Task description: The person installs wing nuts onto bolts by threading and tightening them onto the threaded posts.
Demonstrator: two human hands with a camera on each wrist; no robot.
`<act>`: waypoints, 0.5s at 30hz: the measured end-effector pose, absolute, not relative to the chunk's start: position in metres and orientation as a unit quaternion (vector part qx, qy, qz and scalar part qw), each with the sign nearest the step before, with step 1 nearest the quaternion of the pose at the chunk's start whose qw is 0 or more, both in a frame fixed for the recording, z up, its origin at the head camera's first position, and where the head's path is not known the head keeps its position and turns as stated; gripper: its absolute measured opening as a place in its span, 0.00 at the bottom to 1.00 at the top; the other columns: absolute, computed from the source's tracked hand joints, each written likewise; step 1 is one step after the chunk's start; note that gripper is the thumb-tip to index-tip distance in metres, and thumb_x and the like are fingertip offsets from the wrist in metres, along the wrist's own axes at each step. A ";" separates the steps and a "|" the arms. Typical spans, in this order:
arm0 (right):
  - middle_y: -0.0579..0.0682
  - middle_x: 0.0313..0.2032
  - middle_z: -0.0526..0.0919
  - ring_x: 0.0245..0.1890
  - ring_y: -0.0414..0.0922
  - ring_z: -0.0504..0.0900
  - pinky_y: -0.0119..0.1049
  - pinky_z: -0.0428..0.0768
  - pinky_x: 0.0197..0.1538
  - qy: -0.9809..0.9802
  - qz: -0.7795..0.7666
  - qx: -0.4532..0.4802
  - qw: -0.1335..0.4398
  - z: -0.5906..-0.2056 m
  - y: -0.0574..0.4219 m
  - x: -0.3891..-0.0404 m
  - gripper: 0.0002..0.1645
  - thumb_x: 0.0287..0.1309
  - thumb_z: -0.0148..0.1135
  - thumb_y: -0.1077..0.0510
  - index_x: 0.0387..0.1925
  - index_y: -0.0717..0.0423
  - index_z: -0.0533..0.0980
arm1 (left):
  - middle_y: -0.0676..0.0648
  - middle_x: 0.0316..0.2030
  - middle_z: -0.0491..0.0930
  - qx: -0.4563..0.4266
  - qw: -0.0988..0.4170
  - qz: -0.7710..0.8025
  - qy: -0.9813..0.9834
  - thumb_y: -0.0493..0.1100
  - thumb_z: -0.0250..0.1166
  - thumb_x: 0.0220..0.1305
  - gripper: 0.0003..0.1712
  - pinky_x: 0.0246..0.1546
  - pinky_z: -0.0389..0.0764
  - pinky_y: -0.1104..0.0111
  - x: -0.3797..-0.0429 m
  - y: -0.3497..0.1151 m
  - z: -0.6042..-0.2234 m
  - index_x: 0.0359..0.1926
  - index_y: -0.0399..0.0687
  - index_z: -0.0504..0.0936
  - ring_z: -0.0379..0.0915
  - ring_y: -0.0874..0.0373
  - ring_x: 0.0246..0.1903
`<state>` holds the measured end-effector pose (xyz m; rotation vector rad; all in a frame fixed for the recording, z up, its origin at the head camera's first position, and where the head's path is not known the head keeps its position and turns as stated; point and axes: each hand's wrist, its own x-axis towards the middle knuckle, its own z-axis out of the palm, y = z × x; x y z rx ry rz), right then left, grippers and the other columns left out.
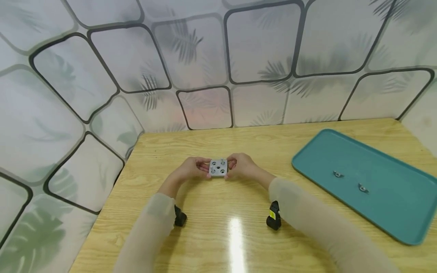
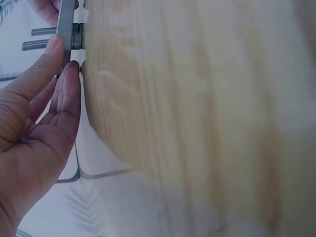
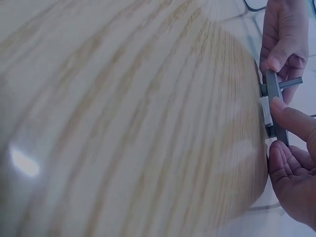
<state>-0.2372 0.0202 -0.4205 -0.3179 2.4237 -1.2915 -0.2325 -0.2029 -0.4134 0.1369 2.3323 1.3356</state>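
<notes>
A square grey metal plate (image 1: 218, 173) with several holes is held between both hands, low over the far middle of the table. Two bolts (image 2: 37, 44) pass through it, threaded ends pointing up and hex heads (image 2: 77, 41) underneath, close over the wood. My left hand (image 1: 190, 167) pinches the plate's left edge, thumb on the upper face and fingers below. On the opposite edge, my right hand (image 1: 243, 165) grips it the same way. In the right wrist view the plate (image 3: 276, 106) appears edge-on, one bolt (image 3: 291, 83) sticking out.
A teal tray (image 1: 321, 151) lies on the right side of the wooden table (image 1: 211, 235). Two wing nuts (image 1: 338, 174) rest apart on it. Behind the table stands a patterned wall (image 1: 205, 49). Black wrist cameras (image 1: 274, 216) hang under both sleeves.
</notes>
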 end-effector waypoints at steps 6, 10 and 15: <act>0.52 0.38 0.79 0.40 0.45 0.76 0.34 0.76 0.44 0.859 -0.457 -0.126 0.193 -0.420 0.031 -0.238 0.43 0.36 0.79 0.61 0.57 0.65 0.71 | 0.40 0.42 0.81 0.043 0.221 0.477 0.849 0.31 0.73 0.48 0.36 0.44 0.79 0.68 -0.233 -0.192 -0.412 0.61 0.36 0.72 0.79 0.56 0.39; 0.52 0.39 0.79 0.40 0.45 0.76 0.34 0.75 0.43 0.861 -0.450 -0.133 0.196 -0.420 0.038 -0.240 0.41 0.36 0.79 0.60 0.55 0.64 0.72 | 0.41 0.42 0.81 0.038 0.223 0.472 0.852 0.31 0.74 0.47 0.36 0.44 0.79 0.68 -0.232 -0.183 -0.410 0.60 0.36 0.72 0.79 0.56 0.38; 0.52 0.39 0.78 0.40 0.45 0.75 0.35 0.75 0.44 0.864 -0.442 -0.135 0.202 -0.420 0.045 -0.240 0.40 0.36 0.79 0.60 0.55 0.63 0.72 | 0.42 0.40 0.81 0.033 0.220 0.467 0.856 0.30 0.74 0.45 0.37 0.43 0.79 0.68 -0.229 -0.175 -0.408 0.59 0.36 0.72 0.79 0.56 0.37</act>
